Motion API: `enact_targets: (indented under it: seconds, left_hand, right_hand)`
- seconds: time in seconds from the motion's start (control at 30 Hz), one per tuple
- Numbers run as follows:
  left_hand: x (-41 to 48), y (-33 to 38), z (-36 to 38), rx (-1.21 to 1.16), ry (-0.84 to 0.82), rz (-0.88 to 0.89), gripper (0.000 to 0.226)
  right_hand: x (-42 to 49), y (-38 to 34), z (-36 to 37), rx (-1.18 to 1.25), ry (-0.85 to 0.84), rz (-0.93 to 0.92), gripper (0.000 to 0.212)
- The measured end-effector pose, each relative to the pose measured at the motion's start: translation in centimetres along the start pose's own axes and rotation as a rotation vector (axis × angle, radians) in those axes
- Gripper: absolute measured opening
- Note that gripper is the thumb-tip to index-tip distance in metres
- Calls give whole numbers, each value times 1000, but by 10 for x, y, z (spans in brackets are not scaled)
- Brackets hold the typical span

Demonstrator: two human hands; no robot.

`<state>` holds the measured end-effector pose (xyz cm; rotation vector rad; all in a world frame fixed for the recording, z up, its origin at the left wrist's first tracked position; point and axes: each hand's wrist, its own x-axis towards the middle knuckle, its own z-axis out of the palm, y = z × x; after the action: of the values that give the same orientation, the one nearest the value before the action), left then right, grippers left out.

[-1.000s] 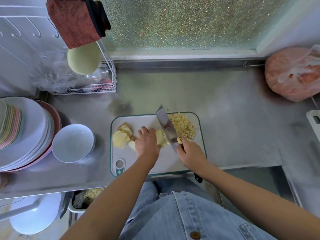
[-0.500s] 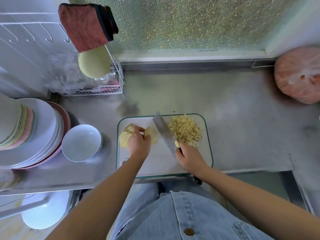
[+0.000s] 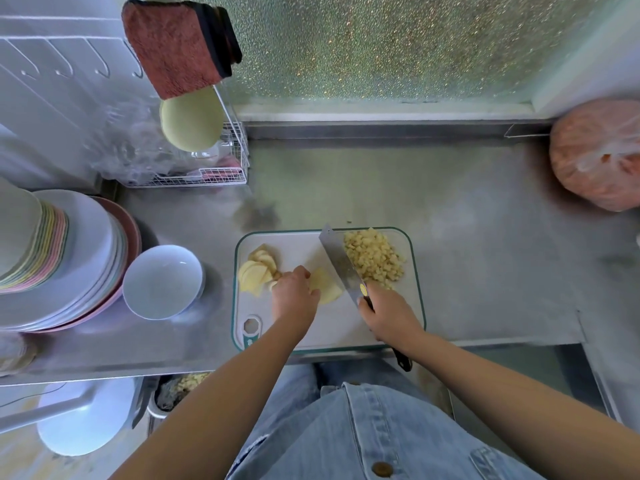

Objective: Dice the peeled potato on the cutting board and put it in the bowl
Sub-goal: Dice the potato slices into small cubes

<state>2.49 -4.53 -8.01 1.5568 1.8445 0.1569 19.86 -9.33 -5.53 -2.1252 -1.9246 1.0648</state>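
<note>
A white cutting board [image 3: 329,327] with a green rim lies on the steel counter. Fanned potato slices [image 3: 254,271] sit at its left end, and a pile of diced potato [image 3: 374,259] at its right end. My left hand [image 3: 294,297] has its fingers curled on a small stack of slices [image 3: 325,285] in the middle of the board. My right hand [image 3: 389,317] grips the cleaver's handle. The cleaver blade [image 3: 339,261] stands slanted between the stack and the diced pile. An empty white bowl [image 3: 162,282] stands on the counter left of the board.
Stacked plates [image 3: 69,258] fill the far left beside the bowl. A wire rack [image 3: 207,168] with a red cloth stands at the back left. An orange plastic bag [image 3: 599,157] sits at the back right. The counter edge runs just below the board.
My left hand reached to the slices at the board's left end and drew a small stack toward the middle. The cleaver pushed the diced pieces right and stays beside them.
</note>
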Motion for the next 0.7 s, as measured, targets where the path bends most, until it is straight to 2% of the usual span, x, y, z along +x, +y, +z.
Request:
enact_targets:
  seconds: [0.13,0.37,0.7]
  left_hand:
    - [-2,-1,3,-44,-9,-45,29]
    - [1,-1,7,4,-4,-41,25]
    - [1,-2,11,16,41,11,30]
  right_hand:
    - [-2,-8,-6,-39,65,-98,38]
    - [-1,-15,-8,-179,-12,-134,11]
    - [0,-13,-8,-234,-52,-141,9]
